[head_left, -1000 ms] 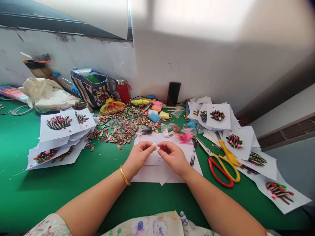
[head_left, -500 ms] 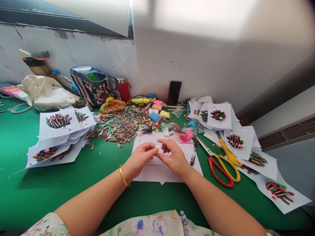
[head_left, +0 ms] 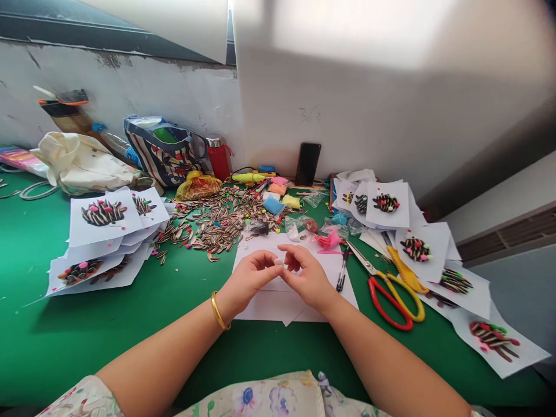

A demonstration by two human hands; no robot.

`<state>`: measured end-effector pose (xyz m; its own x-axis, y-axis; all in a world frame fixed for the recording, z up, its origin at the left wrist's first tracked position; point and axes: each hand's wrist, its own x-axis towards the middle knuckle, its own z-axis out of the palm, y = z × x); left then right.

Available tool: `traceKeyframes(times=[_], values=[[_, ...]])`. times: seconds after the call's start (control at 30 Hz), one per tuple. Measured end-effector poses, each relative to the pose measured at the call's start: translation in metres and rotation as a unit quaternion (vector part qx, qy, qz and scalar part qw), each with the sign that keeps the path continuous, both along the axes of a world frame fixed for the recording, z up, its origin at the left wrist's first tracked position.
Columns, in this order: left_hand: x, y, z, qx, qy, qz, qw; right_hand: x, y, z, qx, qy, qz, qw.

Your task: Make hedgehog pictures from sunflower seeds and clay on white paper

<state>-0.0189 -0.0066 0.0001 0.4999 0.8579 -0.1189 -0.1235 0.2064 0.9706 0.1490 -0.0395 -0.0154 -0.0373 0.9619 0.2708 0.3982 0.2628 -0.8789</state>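
Note:
My left hand (head_left: 247,278) and my right hand (head_left: 306,278) meet over a stack of white paper sheets (head_left: 278,304) on the green table (head_left: 108,330). Between their fingertips sits a small white lump of clay (head_left: 278,262), pinched from both sides. A gold bangle (head_left: 219,311) circles my left wrist. Just beyond the hands lies a heap of striped sunflower seeds (head_left: 217,223) mixed with small coloured clay bits.
Finished seed-and-clay pictures on paper lie stacked at the left (head_left: 104,223) and spread at the right (head_left: 417,249). Red and yellow scissors (head_left: 391,289), a pen (head_left: 341,272), clay packets (head_left: 273,205), a phone (head_left: 307,164), a red bottle (head_left: 218,157) and bags (head_left: 165,150) line the wall.
Both hands have drawn slightly closer together, fingers working the white lump between them. Nothing else has moved apart from a small camera shift.

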Motion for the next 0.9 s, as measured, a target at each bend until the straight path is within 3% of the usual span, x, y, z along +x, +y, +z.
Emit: traceKeyframes(times=[0.3, 0.6, 0.9], values=[[0.000, 0.004, -0.002, -0.002, -0.028, 0.067, 0.997, -0.002, -0.001, 0.000, -0.001, -0.007, 0.021, 1.000], [-0.001, 0.005, 0.003, 0.002, 0.020, 0.050, 0.999, -0.001, -0.004, 0.008, 0.002, 0.019, 0.012, 1.000], [-0.003, 0.005, -0.005, 0.057, 0.102, 0.004, 0.993, 0.001, -0.002, 0.012, 0.017, 0.032, 0.014, 0.999]])
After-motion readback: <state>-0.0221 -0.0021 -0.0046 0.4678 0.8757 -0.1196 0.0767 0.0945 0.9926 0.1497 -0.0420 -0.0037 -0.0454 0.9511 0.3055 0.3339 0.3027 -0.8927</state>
